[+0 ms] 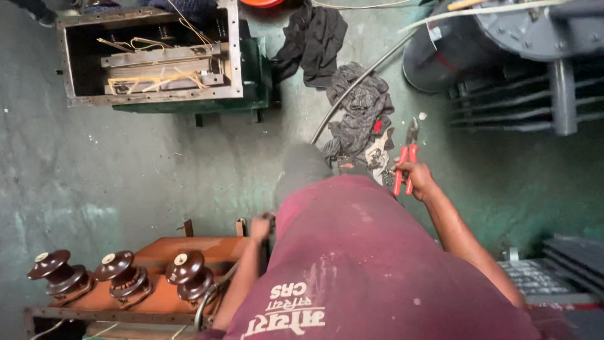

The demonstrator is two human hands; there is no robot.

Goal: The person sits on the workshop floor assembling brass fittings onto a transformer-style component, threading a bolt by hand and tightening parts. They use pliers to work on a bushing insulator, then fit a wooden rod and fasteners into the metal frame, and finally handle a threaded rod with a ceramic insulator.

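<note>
- The right hand is seen at the right of the middle of the frame, with its fingers closed around the red handles of a pair of pliers.
- The pliers are held upright, with the dark metal tip pointing to the top of the frame.
- The left hand is seen just left of the middle, low in the frame. It is pressed against the upper edge of an orange-brown metal box. It cannot be told if its fingers are apart or together, since the hand is blurred and partly hidden.
- Between the two arms, a dark red shirt with white print fills the lower middle of the frame.
- Three dark brown round knobs with white tops are set in a row on the orange-brown box, at the lower left.
- A grey bent cable is seen beside the knob nearest the left arm.
- Just above the pliers, a heap of grey and black rags lies on the green floor, with a thin grey rod running across it.
- At the upper left, an open metal box with yellow wires inside is seen.
- At the upper right, a big grey machine with ribs is seen.
- At the lower right, a flat grey ribbed part is seen beside the right arm.
</note>
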